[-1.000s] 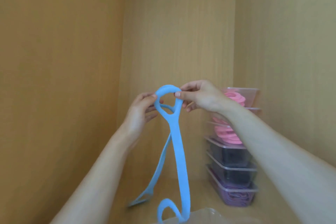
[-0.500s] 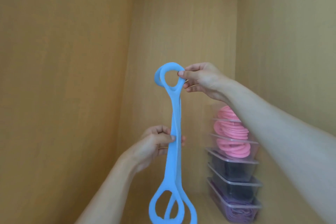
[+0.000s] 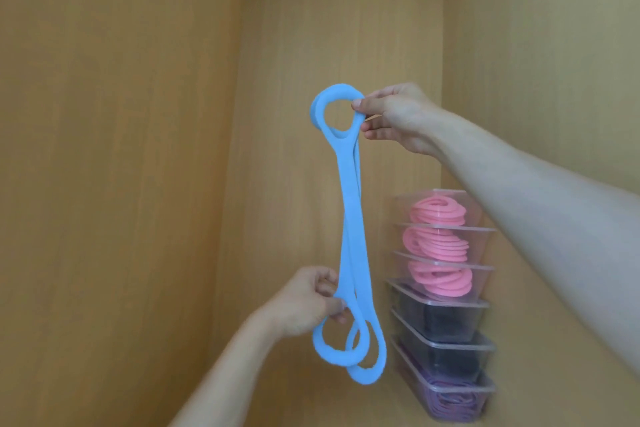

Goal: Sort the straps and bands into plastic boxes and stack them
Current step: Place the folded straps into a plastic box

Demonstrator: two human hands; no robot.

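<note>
- Pinches top loop of doubled blue strap (image 3: 349, 218) with right grip (image 3: 398, 118), mid-air.
- Clasps hanging lengths with left grip (image 3: 304, 302), apparently to fold them box-sized.
- Works beside filled boxes (image 3: 450, 319) stacked in right corner.

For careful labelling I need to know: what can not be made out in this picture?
Head view:
- dark boxes: contents too dark to tell.
- purple box: contents blurred.
- pink boxes: right ends hidden behind the right forearm.
- blue strap: rear layer mostly hidden behind the front layer.

Stacked boxes (image 3: 446, 322) against right wall (image 3: 554, 62)
</note>
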